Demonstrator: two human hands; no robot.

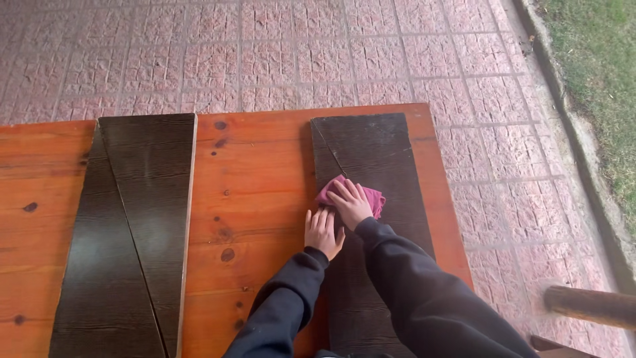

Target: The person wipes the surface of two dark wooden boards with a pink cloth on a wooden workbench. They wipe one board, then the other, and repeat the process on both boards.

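1. Nearest, at the bottom edge: two dark sleeves [411, 298] rise from the near right toward the middle of the table.
2. Near right, off the table: a round wooden post end [586, 306], blurred, above the paving.
3. Left hand [323, 232]: flat, palm down, fingers straight and close together, gripping nothing. It rests on the left edge of the right dark board [387, 159], partly over the orange table top.
4. Right hand [350, 202]: just beyond the left hand and almost touching it. Fingers spread a little, pressed flat on a pink cloth [372, 197]; not curled around it.
5. Pink cloth: bunched on the right dark board, about mid-length, toward its left side, showing on both sides of the right hand.
6. Left of the hands: the orange-stained wooden table [255, 172], knots visible.
7. Further left: a second dark board [132, 219] with a diagonal seam, lying flat, well apart from the hands.
8. Far: pink patterned paving tiles [298, 59]; far right, a concrete kerb [563, 86] and grass [603, 53].
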